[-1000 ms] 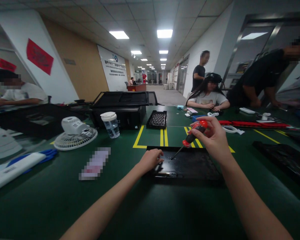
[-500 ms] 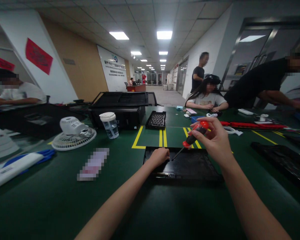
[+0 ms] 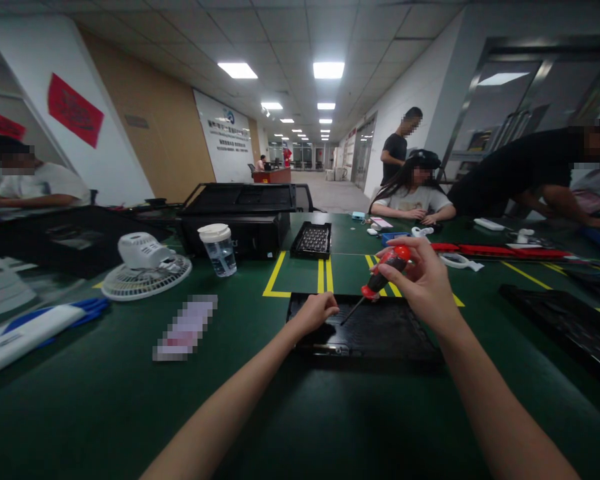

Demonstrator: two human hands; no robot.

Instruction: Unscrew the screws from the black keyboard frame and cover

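Screwdriver with red-and-black handle (image 3: 387,270) in your right hand (image 3: 424,280), tip down at black panel

Your right hand pinches the screwdriver handle between thumb and fingers, with the fingers bent around its upper end. The thin dark shaft slants down and to the left. Its tip is at the left half of the shallow rectangular black plastic panel (image 3: 385,337); can't tell if it touches. Your left hand (image 3: 318,312) is over the panel's left part, fingers curled in, just beside the tip; can't tell if it grips anything.

The panel lies flat on the dark green bench (image 3: 240,413) in front of you, overlapping the near end of the yellow tape markings (image 3: 275,283). Beyond it sits a small black tray with rows of round cells (image 3: 311,241). To the left of that are a big black box-shaped case (image 3: 245,233), a clear cup with white lid (image 3: 220,250) and a white round fan lying face down (image 3: 147,267). Nearer you on the left is a pixelated pale purple rectangle (image 3: 186,327). A long black ribbed part (image 3: 565,323) lies well to your right. Across the bench sits a person in a light T-shirt and black headgear (image 3: 414,193).
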